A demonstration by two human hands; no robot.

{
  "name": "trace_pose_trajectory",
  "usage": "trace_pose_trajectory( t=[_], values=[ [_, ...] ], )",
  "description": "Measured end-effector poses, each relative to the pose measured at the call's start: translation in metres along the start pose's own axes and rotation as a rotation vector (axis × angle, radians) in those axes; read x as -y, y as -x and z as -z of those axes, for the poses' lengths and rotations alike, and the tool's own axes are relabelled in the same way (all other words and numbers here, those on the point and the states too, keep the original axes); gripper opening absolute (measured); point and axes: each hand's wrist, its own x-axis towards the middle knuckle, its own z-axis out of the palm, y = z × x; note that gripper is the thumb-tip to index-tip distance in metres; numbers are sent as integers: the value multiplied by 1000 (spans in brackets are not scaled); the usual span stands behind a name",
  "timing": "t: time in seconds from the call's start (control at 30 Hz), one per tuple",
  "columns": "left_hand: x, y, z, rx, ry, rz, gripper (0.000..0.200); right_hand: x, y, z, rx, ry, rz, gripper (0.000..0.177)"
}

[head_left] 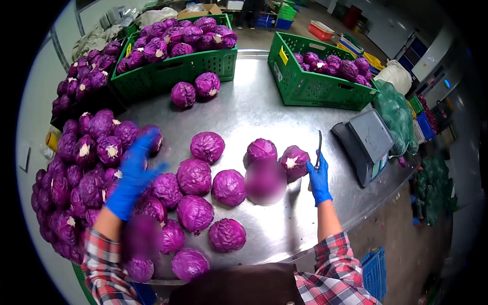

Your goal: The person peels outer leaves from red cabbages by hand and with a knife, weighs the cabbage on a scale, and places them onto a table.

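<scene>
My left hand (pixel 133 175), in a blue glove, is over the edge of the large heap of purple cabbages (pixel 91 188) at the left. Its fingers are spread, and the fingertips overlap a cabbage behind them; contact cannot be made out. My right hand (pixel 319 179), also gloved in blue, is closed around a knife (pixel 319 145) whose thin blade points up. Beside its fingers, at their left, is a cabbage (pixel 294 163) with a pale cut stem. Several loose cabbages (pixel 228 187) lie on the metal table (pixel 274 226) between my hands.
Two green crates of cabbages, one at the back left (pixel 178 71) and one at the back right (pixel 325 94), stand on the table. A scale (pixel 366 145) is at the right, beside green net bags (pixel 394 117). A blue crate (pixel 374 274) is below the right edge.
</scene>
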Motion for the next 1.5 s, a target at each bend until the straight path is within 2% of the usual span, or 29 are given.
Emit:
trace_pose_trajectory(
  t=[0.03,0.07,0.1,0.13,0.17,0.23,0.3,0.33,0.4,0.5,0.53,0.57,0.6,0.63,0.7,0.73,0.8,0.83,0.9,0.93,0.97,1.03,1.1,1.17,1.23,1.3,1.37,1.43,1.5],
  values=[
    [-19,4,-34,98,-51,19,81,-5,-14,0,103,-80,-62,65],
    [-54,-9,-56,256,-29,-56,87,-29,-31,-5,187,-97,-81,65],
    [-62,-8,-90,299,-188,-110,90,-13,-38,-5,271,-123,-190,66],
    [-79,-11,-112,372,-281,-107,92,0,-42,-5,295,-65,-190,66],
    [-78,-11,-142,424,-346,-72,95,14,-48,-7,322,-9,-186,66],
    [-72,-9,-194,370,-398,7,100,35,-50,-8,470,-173,-180,66],
    [-90,-27,-193,653,-421,240,105,15,-65,-15,710,-468,-369,66],
    [-86,-26,-200,660,-505,237,110,9,-73,-12,793,-447,-432,68],
    [-83,-27,-207,763,-630,245,113,9,-71,-1,795,-498,-516,67],
    [-77,-36,-193,841,-497,229,99,-22,-62,20,788,-581,-396,69],
    [-73,-35,-191,828,-503,235,99,-17,-50,27,743,-734,-462,64],
    [-69,-33,-191,815,-484,182,96,-31,-43,33,673,-793,-482,62],
    [-66,-31,-191,804,-467,129,93,-14,-32,45,598,-794,-567,60],
    [-63,-28,-193,798,-457,115,95,-36,-29,47,566,-820,-515,59],
    [-58,-21,-192,753,-426,25,96,-73,-32,48,576,-1050,-703,61],
    [-59,-18,-187,751,-428,28,96,-83,-31,44,608,-1111,-709,66],
    [-69,-14,-169,578,-472,-173,97,-65,-20,43,461,-1173,-810,66],
    [-70,-14,-159,579,-470,-173,97,-57,-18,41,396,-1214,-873,67],
    [-71,-14,-128,249,-409,-203,98,-49,-19,34,615,-1146,-707,66],
    [-79,-16,-103,196,-360,-155,99,-20,-21,26,743,-1088,-628,65],
    [-82,-18,-76,135,-315,-103,99,7,-23,16,861,-1129,-652,65],
    [-68,-11,-34,8,-308,26,99,59,-19,-25,774,-1085,-651,62],
    [-48,6,7,-175,-394,69,99,122,-6,-68,892,-1005,-557,58],
    [-30,27,52,-315,-542,91,96,129,-11,-129,1017,-902,-587,56],
    [-18,51,97,-427,-602,239,95,197,9,-166,1178,-952,-639,56],
    [11,77,142,-475,-597,289,96,210,12,-217,1270,-926,-649,54],
    [51,109,173,-564,-778,390,97,231,19,-252,1343,-829,-692,52],
    [77,133,197,-583,-852,471,97,248,33,-277,1244,-773,-683,48],
    [95,152,211,-474,-927,431,97,247,41,-308,1264,-749,-674,43]
  ],
)
